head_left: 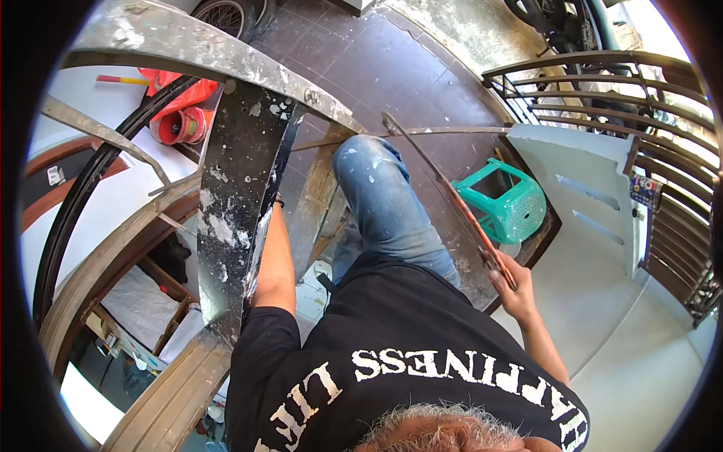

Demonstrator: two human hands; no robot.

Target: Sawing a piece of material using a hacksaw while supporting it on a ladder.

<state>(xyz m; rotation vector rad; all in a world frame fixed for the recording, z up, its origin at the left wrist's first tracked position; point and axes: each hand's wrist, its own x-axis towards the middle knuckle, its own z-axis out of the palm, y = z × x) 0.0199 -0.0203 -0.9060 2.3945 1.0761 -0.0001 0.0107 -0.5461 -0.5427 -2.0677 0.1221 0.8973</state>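
Note:
My right hand (512,290) is wrapped round the lower end of a long, narrow tool (474,221) with a red-orange body and a grey metal upper length, held diagonally beside my knee. My left forearm (273,264) reaches up behind a dark, paint-spattered board (230,181); that hand is hidden by the board. The board meets a grey, stained plank (166,41) at its top. My jeans-clad knee (361,166) is raised beside a wooden post (316,207).
A green plastic stool (518,207) stands on dark floor tiles (399,60) at right, near a white half-wall (584,264) with railings (587,75). At left are red buckets (175,128), curved frames (90,181) and an open wooden compartment (147,305). A wheel (222,19) shows at the top.

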